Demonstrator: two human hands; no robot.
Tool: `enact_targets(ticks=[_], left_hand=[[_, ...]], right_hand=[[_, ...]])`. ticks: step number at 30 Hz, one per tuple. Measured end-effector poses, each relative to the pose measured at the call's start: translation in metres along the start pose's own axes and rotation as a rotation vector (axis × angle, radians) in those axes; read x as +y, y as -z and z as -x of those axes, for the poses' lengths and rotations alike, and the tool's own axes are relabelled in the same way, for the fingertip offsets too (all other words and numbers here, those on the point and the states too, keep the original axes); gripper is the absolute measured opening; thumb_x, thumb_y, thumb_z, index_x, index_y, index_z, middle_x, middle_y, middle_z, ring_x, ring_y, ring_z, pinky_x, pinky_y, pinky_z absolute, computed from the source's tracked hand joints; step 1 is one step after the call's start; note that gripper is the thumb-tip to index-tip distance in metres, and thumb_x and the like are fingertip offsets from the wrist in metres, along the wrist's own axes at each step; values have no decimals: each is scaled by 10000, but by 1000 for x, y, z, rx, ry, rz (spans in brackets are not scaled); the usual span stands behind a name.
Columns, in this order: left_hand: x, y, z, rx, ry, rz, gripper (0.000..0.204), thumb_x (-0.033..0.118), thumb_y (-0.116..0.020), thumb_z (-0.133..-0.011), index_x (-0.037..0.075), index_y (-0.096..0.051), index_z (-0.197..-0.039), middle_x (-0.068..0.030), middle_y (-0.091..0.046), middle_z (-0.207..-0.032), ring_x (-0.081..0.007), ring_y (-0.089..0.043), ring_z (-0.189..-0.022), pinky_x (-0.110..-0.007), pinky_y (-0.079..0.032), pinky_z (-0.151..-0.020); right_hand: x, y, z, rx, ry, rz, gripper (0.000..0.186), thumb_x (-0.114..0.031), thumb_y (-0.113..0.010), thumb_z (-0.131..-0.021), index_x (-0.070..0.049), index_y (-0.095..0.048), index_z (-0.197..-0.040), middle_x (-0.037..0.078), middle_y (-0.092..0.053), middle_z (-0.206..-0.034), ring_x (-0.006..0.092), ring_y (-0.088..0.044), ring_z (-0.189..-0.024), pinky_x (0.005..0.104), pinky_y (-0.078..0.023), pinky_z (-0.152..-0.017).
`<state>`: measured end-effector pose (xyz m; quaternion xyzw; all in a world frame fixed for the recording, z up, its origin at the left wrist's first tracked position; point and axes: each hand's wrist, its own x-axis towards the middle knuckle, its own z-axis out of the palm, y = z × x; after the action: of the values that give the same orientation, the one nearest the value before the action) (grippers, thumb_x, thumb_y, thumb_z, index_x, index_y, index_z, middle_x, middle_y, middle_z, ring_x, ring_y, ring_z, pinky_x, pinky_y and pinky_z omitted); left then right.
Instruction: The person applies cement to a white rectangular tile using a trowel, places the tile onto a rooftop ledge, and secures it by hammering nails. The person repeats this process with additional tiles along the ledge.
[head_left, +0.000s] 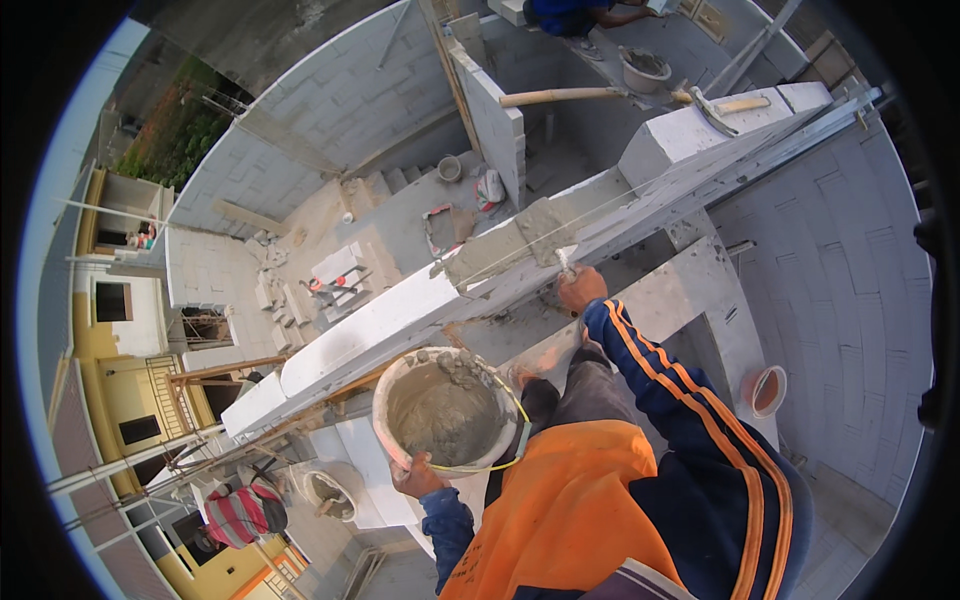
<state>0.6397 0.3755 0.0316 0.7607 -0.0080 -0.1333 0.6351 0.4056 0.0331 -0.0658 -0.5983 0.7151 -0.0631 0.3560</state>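
My left hand [420, 475] is closed on the rim of a white bucket [383, 405] with grey mortar [445, 408] in it. Its yellow-and-black handle hangs down over the right side. Over the white block wall [370, 315], my right hand [582, 290] is closed around the pale handle of a trowel [567, 262]. The trowel's blade is hard to tell from the wet mortar [490, 255] spread along the wall top. A taut string [560, 228] runs just above this mortar. Farther right on the wall stands a white block [690, 135].
A hammer [740, 104] lies on the far blocks. I stand on a narrow scaffold plank [650, 305], with a small reddish bucket [766, 390] on the right. Beyond the wall the floor drops well below. Other people work at the top and in a striped shirt [245, 510] lower left.
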Motion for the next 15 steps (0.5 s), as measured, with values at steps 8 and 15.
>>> enact_targets(ticks=[8, 15], left_hand=[[-2, -6, -4, -47, -28, -10, 382, -38, -583, -575, -23, -641, -952, -50, -642, -937, -183, -601, -842, -319, -485, -812], [-1, -12, 2, -58, -29, 20, 309, -35, -586, -578, -2, -625, -882, -28, -621, -873, -161, -579, -781, -304, -480, -758]], right_hand=[[81, 39, -80, 44, 39, -119, 437, -343, -613, -859, 24, -688, -1083, 266, -702, -951, 423, -676, -935, 438, -525, -892], [111, 74, -114, 30, -111, -616, 357, -305, -648, -874, 47, -685, -828, 122, -670, -642, 215, -632, -511, 349, -515, -511]])
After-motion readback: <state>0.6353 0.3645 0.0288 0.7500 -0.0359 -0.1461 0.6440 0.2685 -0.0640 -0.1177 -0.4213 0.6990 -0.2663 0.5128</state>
